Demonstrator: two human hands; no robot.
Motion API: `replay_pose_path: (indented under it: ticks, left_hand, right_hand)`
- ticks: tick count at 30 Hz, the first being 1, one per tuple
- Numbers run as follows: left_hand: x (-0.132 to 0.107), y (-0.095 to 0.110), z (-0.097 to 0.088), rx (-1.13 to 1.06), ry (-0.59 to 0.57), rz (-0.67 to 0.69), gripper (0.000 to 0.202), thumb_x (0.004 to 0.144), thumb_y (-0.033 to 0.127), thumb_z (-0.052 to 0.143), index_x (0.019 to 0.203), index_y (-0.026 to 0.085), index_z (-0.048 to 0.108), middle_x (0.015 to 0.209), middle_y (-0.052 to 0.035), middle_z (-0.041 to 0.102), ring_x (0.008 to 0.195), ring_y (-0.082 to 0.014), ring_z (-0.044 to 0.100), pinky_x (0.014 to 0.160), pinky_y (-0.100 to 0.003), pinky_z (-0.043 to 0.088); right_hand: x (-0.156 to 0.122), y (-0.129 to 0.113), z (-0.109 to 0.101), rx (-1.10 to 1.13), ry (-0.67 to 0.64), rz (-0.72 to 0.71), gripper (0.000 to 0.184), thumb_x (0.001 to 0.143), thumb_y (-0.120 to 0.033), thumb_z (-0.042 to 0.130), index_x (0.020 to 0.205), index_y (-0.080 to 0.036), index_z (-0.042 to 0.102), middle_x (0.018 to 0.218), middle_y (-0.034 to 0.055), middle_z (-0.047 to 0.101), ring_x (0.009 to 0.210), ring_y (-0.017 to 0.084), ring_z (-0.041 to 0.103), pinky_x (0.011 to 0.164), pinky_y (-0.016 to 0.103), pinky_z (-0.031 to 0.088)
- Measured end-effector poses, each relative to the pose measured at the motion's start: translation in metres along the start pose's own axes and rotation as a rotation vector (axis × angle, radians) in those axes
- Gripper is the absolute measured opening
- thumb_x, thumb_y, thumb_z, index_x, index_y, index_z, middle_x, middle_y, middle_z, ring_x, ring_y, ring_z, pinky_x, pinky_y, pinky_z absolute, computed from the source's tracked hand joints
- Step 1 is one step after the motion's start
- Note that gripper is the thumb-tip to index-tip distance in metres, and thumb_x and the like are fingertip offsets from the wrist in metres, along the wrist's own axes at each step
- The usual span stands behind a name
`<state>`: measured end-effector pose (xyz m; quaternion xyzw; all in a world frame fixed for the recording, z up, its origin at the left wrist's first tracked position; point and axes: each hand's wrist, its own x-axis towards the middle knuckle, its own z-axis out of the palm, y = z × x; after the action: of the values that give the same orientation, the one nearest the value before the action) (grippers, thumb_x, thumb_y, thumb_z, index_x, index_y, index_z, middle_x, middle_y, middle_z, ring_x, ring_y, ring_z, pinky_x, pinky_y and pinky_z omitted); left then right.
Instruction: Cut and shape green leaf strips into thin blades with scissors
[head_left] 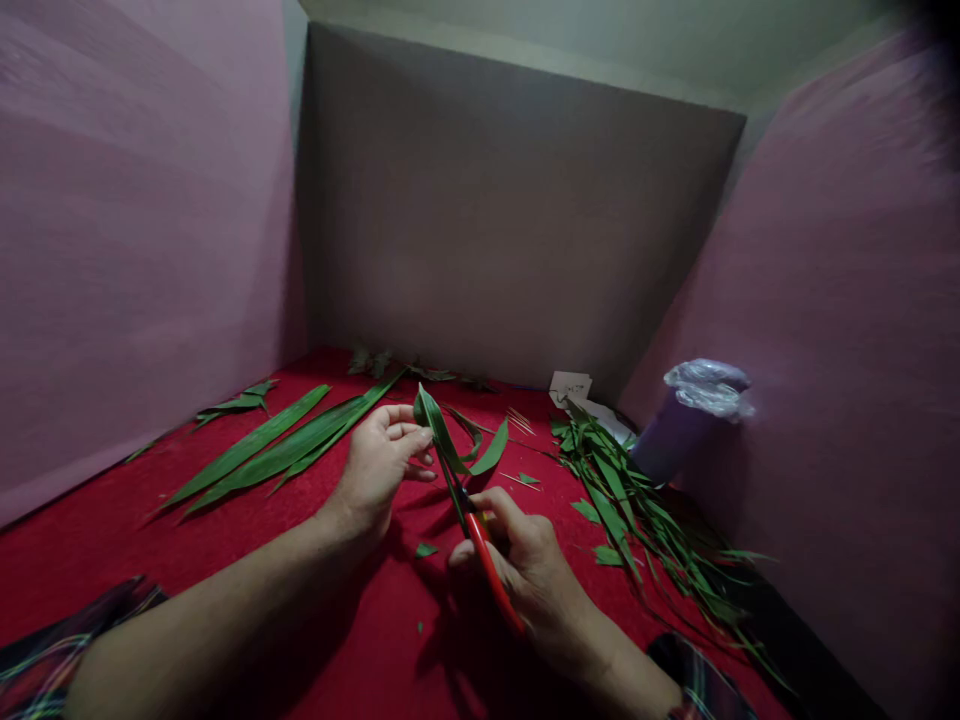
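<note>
My left hand (386,460) pinches a folded green leaf (439,425) between thumb and fingers, just left of the middle of the view. The leaf's free end curls out to the right. In my right hand (529,560) is a pair of scissors (491,575) with red handles, pointing up and away from me. The blades lie along the leaf, close to my left fingertips. Whether they are cutting into it I cannot tell. Below, a small leaf scrap (426,550) rests on the red cloth (360,640).
Long green leaves (277,460) lie to the left. A heap of leaves and stems (637,510) spreads along the right, beside a purple container (679,425) topped with clear plastic. Thin wooden sticks (520,421) and a white card (570,388) are farther back. Walls enclose three sides.
</note>
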<state>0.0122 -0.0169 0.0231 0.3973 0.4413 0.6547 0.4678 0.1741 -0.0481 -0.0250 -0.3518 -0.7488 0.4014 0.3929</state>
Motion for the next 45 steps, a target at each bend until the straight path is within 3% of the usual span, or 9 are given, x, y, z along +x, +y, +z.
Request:
replay_pose_path:
  ticks: [9,17,28,37,45]
  left_hand:
    - [0.004,-0.005,-0.003,0.041,0.021,0.046,0.019,0.065,0.021,0.064,0.078,0.016,0.051,0.052,0.0071,0.045,0.044,-0.0065,0.038,0.038,-0.021,0.044]
    - [0.009,-0.009,-0.004,0.048,0.017,0.078,0.018,0.066,0.026,0.065,0.075,0.015,0.054,0.052,0.0064,0.045,0.044,-0.0065,0.037,0.037,-0.020,0.040]
    - [0.010,-0.009,-0.005,0.035,0.051,0.072,0.020,0.062,0.029,0.068,0.070,0.015,0.057,0.066,0.0022,0.054,0.060,-0.0100,0.047,0.050,-0.022,0.041]
    - [0.012,-0.012,-0.007,0.039,0.012,0.069,0.018,0.064,0.029,0.066,0.071,0.015,0.058,0.065,0.0011,0.057,0.059,-0.0112,0.048,0.060,-0.027,0.038]
    - [0.012,-0.012,-0.007,0.032,-0.014,0.088,0.018,0.066,0.032,0.064,0.067,0.015,0.058,0.060,0.0017,0.056,0.055,-0.0109,0.047,0.059,-0.027,0.038]
  right_hand:
    - [0.000,0.004,0.000,-0.010,0.001,-0.002,0.013,0.085,-0.020,0.054,0.096,-0.021,0.048,0.069,-0.0017,0.068,0.055,0.010,0.059,0.052,0.016,0.044]
    - [0.001,-0.001,0.000,-0.026,0.001,-0.008,0.013,0.084,-0.018,0.054,0.096,-0.020,0.049,0.069,-0.0013,0.069,0.056,0.009,0.060,0.052,0.015,0.043]
    - [0.000,0.003,0.000,-0.049,-0.007,-0.008,0.015,0.083,-0.014,0.054,0.095,-0.020,0.048,0.069,-0.0015,0.068,0.056,0.010,0.059,0.052,0.017,0.041]
    - [-0.001,0.007,0.001,-0.053,-0.022,-0.027,0.013,0.085,-0.020,0.054,0.096,-0.021,0.047,0.072,-0.0004,0.071,0.062,0.012,0.064,0.055,0.018,0.044]
    - [-0.001,0.003,0.001,-0.034,-0.040,-0.040,0.012,0.086,-0.019,0.053,0.095,-0.021,0.047,0.071,-0.0015,0.071,0.061,0.010,0.064,0.056,0.016,0.045]
